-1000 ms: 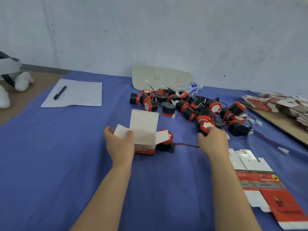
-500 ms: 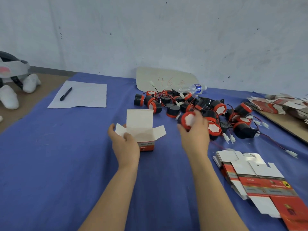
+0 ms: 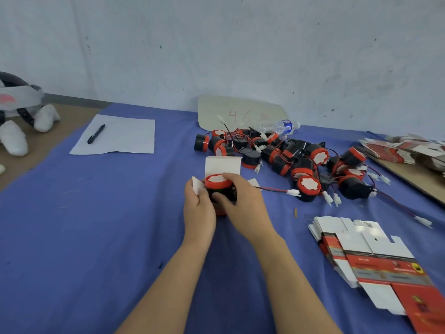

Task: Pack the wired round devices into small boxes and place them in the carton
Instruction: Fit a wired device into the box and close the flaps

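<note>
red handwritten "46" on beige card [image 3: 243, 114] by wall; box print illegible

You've a black device [image 3: 218, 181] with red cap and white top, a white-flapped box [image 3: 222, 165], on plain blue cloth [image 3: 96, 213].

L hand [image 3: 198, 209], R hand [image 3: 243, 201] close together, both gripping.

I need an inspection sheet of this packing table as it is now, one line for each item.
Surface: blue cloth, flat.
Job's things: small box, flaps open; round device at its mouth; device pile; flat box blanks; carton not seen.
Clutter: paper, pen, bottle, numbered card.
Grips: left hand holds the box; right hand grips the device.
Cables: held device's wire trails right.
Surroundings: wall, plush toy.
</note>
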Motion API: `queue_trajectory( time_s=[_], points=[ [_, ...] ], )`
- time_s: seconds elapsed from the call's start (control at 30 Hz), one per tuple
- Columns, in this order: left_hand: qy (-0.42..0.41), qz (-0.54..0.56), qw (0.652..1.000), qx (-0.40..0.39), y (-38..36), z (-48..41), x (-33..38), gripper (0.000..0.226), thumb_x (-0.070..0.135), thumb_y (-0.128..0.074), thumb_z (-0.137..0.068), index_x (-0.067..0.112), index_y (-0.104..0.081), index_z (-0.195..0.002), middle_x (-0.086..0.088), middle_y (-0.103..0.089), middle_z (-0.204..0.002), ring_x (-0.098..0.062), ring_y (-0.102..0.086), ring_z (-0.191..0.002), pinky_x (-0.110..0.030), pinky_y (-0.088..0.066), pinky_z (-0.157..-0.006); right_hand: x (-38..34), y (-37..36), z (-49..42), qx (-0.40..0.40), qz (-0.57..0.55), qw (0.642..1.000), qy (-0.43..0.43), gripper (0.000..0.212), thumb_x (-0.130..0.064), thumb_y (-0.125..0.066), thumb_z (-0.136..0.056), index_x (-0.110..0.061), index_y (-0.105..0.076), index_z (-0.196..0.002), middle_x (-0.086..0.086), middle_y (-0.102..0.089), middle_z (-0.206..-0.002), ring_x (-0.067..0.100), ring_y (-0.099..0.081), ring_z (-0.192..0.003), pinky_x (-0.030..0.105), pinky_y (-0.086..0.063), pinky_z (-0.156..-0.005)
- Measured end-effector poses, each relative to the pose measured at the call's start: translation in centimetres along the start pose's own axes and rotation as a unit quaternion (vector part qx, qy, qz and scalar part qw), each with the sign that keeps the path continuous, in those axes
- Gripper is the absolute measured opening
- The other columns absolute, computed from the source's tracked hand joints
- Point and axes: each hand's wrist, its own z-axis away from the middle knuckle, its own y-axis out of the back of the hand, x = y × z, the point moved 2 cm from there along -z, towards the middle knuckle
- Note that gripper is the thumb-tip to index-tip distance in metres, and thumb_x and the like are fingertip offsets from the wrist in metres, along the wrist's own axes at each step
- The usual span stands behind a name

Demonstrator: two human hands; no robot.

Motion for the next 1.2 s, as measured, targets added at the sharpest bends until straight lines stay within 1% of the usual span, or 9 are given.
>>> queue_trajectory(
  time_s=[0.2,0.33,0.43,0.63,0.73,0.83,0.97,1.1,1.2],
  points=[
    [-0.004,-0.028,1.000,0.011,0.1,-0.3,-0.2,0.030,0.023,-0.031,-0.103,0.016,-0.043,-0.130,-0.003,-0.059,-0.115,-0.020,-0.058,-0.105,-0.042,-0.050,-0.094,0.2,-0.2,0.2,0.013,-0.009,1.000,-0.007,0.033,-0.025,-0.068,-0.085,-0.019,-0.054,-0.114,-0.006,-0.059,-0.116,0.016,-0.053,-0.108,0.031,-0.045,-0.092],
    [-0.017,-0.053,0.998,0.019,-0.1,-0.5,-0.5,0.028,0.018,-0.035,-0.101,0.021,-0.043,-0.128,0.017,-0.054,-0.094,-0.001,-0.056,-0.085,-0.019,-0.046,-0.070,0.3,-0.6,0.5,0.002,0.157,0.988,-0.009,0.025,-0.041,-0.049,-0.095,-0.021,-0.060,-0.102,-0.008,-0.059,-0.117,0.017,-0.039,-0.120,0.033,-0.025,-0.101],
    [-0.018,-0.053,0.998,0.015,0.2,-0.5,-0.7,0.030,0.022,-0.051,-0.096,0.023,-0.044,-0.125,0.018,-0.055,-0.093,0.002,-0.056,-0.079,-0.010,-0.045,-0.058,-0.1,-0.6,0.5,0.021,0.200,0.980,-0.007,0.026,-0.033,-0.042,-0.097,-0.023,-0.066,-0.099,-0.010,-0.060,-0.114,0.015,-0.042,-0.113,0.029,-0.017,-0.091],
    [-0.051,-0.130,0.990,0.017,0.1,-0.3,-1.0,0.027,0.028,-0.065,-0.088,0.020,-0.045,-0.103,0.011,-0.057,-0.089,-0.002,-0.054,-0.075,-0.010,-0.042,-0.054,-0.1,0.6,0.8,0.002,0.033,0.999,-0.031,0.035,-0.004,-0.045,-0.087,-0.023,-0.074,-0.095,-0.011,-0.070,-0.107,0.010,-0.058,-0.098,0.033,-0.039,-0.099],
    [-0.059,-0.169,0.984,0.004,-0.2,-0.2,-0.9,0.033,0.028,-0.065,-0.087,0.017,-0.040,-0.105,0.003,-0.056,-0.095,-0.008,-0.053,-0.077,-0.013,-0.036,-0.053,0.4,2.2,0.6,0.156,-0.032,0.984,-0.074,0.027,-0.002,-0.047,-0.090,-0.014,-0.071,-0.096,-0.004,-0.059,-0.107,0.015,-0.057,-0.092,0.029,-0.047,-0.082],
    [-0.050,-0.184,0.982,-0.009,-0.4,-0.3,-0.9,0.030,0.027,-0.061,-0.089,0.020,-0.035,-0.103,-0.001,-0.055,-0.103,-0.019,-0.054,-0.093,-0.020,-0.040,-0.059,2.0,4.0,0.3,0.263,-0.073,0.954,-0.128,0.031,-0.013,-0.051,-0.095,-0.008,-0.054,-0.126,0.006,-0.041,-0.126,0.013,-0.051,-0.085,0.019,-0.041,-0.076],
    [-0.064,-0.189,0.980,-0.016,-0.5,0.0,-0.8,0.023,0.024,-0.057,-0.090,0.023,-0.037,-0.101,0.001,-0.056,-0.104,-0.018,-0.056,-0.094,-0.026,-0.047,-0.066,4.2,4.7,-0.3,0.242,-0.220,0.905,-0.271,0.053,-0.029,-0.055,-0.095,-0.003,-0.038,-0.138,0.003,-0.056,-0.110,0.008,-0.051,-0.072,0.031,-0.044,-0.077],
    [-0.057,-0.191,0.979,-0.038,-0.5,0.1,-0.8,0.023,0.027,-0.058,-0.090,0.027,-0.037,-0.100,0.005,-0.054,-0.099,-0.012,-0.057,-0.087,-0.019,-0.047,-0.058,2.7,5.2,-0.1,0.270,-0.233,0.920,-0.165,0.012,-0.014,-0.053,-0.095,-0.021,-0.058,-0.104,0.003,-0.069,-0.088,0.016,-0.052,-0.064,0.035,-0.046,-0.066],
    [-0.054,-0.192,0.979,-0.039,-0.3,0.1,-0.7,0.023,0.027,-0.058,-0.090,0.027,-0.037,-0.100,0.006,-0.055,-0.096,-0.010,-0.056,-0.080,-0.016,-0.044,-0.055,0.5,4.6,0.3,0.210,-0.173,0.961,-0.047,0.036,-0.003,-0.051,-0.092,-0.037,-0.061,-0.086,-0.004,-0.060,-0.097,0.010,-0.057,-0.080,0.023,-0.047,-0.069]
  ],
)
